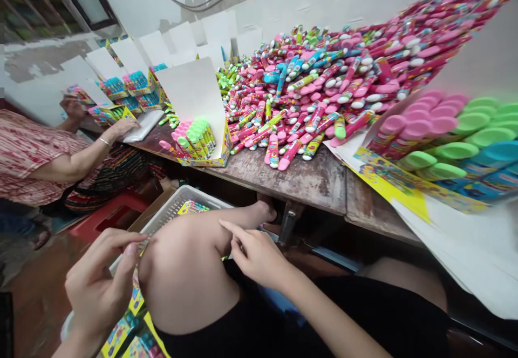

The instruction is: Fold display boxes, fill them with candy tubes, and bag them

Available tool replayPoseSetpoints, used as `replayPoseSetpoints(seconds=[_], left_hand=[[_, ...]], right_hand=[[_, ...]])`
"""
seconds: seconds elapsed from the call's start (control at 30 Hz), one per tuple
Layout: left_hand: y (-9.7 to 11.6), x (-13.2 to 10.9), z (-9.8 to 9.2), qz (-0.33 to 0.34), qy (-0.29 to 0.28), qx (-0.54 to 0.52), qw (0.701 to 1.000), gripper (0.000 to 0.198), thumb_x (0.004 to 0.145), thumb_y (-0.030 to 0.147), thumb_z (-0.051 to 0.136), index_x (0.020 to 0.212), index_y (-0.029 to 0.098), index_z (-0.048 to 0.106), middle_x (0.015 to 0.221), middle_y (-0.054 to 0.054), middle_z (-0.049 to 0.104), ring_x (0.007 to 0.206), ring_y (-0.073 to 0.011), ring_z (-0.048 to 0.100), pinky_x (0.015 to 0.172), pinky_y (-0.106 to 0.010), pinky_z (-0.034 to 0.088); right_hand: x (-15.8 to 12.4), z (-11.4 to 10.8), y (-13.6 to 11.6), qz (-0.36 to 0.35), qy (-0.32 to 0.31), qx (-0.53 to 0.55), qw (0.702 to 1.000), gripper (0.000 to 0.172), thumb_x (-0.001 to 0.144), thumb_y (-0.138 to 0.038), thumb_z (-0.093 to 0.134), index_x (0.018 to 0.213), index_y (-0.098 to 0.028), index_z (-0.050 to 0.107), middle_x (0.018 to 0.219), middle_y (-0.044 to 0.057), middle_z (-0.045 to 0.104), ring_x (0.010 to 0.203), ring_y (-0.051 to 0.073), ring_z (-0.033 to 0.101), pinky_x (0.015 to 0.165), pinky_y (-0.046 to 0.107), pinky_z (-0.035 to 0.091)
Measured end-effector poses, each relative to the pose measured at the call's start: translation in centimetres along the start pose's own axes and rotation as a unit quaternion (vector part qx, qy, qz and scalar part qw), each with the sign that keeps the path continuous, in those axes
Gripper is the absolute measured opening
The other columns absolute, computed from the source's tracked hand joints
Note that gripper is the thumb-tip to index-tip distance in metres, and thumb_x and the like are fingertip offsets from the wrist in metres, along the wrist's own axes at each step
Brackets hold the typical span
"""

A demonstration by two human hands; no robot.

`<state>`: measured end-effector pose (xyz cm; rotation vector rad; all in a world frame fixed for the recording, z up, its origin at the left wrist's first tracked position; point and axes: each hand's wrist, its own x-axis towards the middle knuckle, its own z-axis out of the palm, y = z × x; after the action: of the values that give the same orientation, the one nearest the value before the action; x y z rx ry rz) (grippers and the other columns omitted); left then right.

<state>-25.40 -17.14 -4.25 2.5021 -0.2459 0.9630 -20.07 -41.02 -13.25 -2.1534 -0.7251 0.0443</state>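
Low on the left, my left hand (99, 279) is beside my bent knee, thumb and index finger brought together in a pinch. Whatever may be between those fingertips is too small to make out. My right hand (257, 252) rests by my shin with its index finger stretched out against the skin and the other fingers curled; I see nothing in it. Beneath my leg stands a pale plastic basket (165, 207) holding colourful printed packs (117, 336), partly hidden by my knee and left hand.
A wooden table (324, 182) bears a large heap of pink, green and blue capped tubes (291, 88). Filled display boxes stand at the near right (424, 185) and mid-left (202, 161). Another person's arm (81, 161) reaches to the table at left, above a red stool (109, 215).
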Motion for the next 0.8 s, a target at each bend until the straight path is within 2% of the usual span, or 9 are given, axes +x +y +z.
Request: replayPoseSetpoints(seconds=[0.13, 0.27, 0.43, 0.53, 0.67, 0.73, 0.8], left_hand=[[-0.2, 0.2, 0.1, 0.009, -0.012, -0.006, 1.000, 0.009, 0.081, 0.025, 0.056, 0.079, 0.022, 0.064, 0.076, 0.001, 0.063, 0.068, -0.0158, 0.058, 0.061, -0.028, 0.043], [-0.3, 0.4, 0.2, 0.021, -0.014, 0.000, 1.000, 0.010, 0.083, 0.022, 0.054, 0.082, 0.022, 0.064, 0.079, 0.001, 0.063, 0.071, -0.0145, 0.058, 0.062, -0.027, 0.042], [-0.1, 0.4, 0.4, 0.016, -0.015, -0.024, 0.999, 0.012, 0.085, 0.026, 0.052, 0.083, 0.020, 0.063, 0.079, 0.000, 0.061, 0.072, -0.0146, 0.057, 0.063, -0.027, 0.042], [0.3, 0.7, 1.0, 0.017, -0.027, -0.047, 0.998, 0.012, 0.085, 0.028, 0.053, 0.084, 0.020, 0.062, 0.080, 0.000, 0.059, 0.073, -0.0148, 0.057, 0.063, -0.026, 0.043], [2.2, 2.5, 3.3, 0.015, -0.050, -0.078, 0.996, 0.013, 0.086, 0.030, 0.052, 0.089, 0.021, 0.061, 0.082, -0.001, 0.060, 0.076, -0.0152, 0.058, 0.065, -0.025, 0.044], [3.8, 4.0, 5.0, 0.029, -0.084, -0.094, 0.992, 0.015, 0.087, 0.031, 0.052, 0.095, 0.021, 0.061, 0.081, -0.001, 0.061, 0.075, -0.0149, 0.058, 0.065, -0.024, 0.045], [5.7, 6.0, 7.1, 0.040, -0.125, -0.116, 0.985, 0.019, 0.087, 0.032, 0.051, 0.100, 0.021, 0.061, 0.081, -0.001, 0.061, 0.073, -0.0147, 0.058, 0.066, -0.025, 0.046]], right_hand=[[0.1, -0.6, -1.0, -0.049, -0.012, 0.028, 0.998, 0.050, 0.086, -0.017, 0.039, 0.134, -0.030, 0.045, 0.096, -0.002, 0.070, 0.076, 0.013, 0.063, 0.066, 0.022, 0.042], [0.7, -0.7, -0.1, -0.025, 0.003, -0.045, 0.999, 0.045, 0.086, -0.017, 0.040, 0.128, -0.031, 0.050, 0.110, -0.001, 0.068, 0.092, 0.016, 0.064, 0.073, 0.025, 0.042], [2.3, -0.9, 0.5, -0.039, 0.008, -0.097, 0.995, 0.037, 0.088, -0.021, 0.039, 0.120, -0.030, 0.054, 0.105, 0.000, 0.069, 0.093, 0.018, 0.064, 0.073, 0.027, 0.042], [2.6, -1.1, 0.9, -0.020, 0.009, -0.138, 0.990, 0.043, 0.087, -0.021, 0.041, 0.128, -0.032, 0.049, 0.103, 0.001, 0.069, 0.086, 0.018, 0.065, 0.067, 0.027, 0.042], [1.2, -2.5, 1.9, 0.040, 0.023, -0.193, 0.980, 0.064, 0.084, -0.018, 0.040, 0.145, -0.029, 0.026, 0.096, 0.003, 0.070, 0.080, 0.020, 0.066, 0.062, 0.027, 0.041], [0.3, -4.1, 2.0, 0.055, 0.063, -0.177, 0.981, 0.059, 0.086, -0.019, 0.039, 0.144, -0.028, 0.031, 0.096, 0.002, 0.071, 0.080, 0.018, 0.066, 0.064, 0.027, 0.043], [-0.2, -6.7, 2.0, 0.073, 0.130, -0.156, 0.976, 0.048, 0.088, -0.021, 0.038, 0.134, -0.028, 0.045, 0.103, 0.001, 0.070, 0.086, 0.017, 0.066, 0.070, 0.027, 0.045]])
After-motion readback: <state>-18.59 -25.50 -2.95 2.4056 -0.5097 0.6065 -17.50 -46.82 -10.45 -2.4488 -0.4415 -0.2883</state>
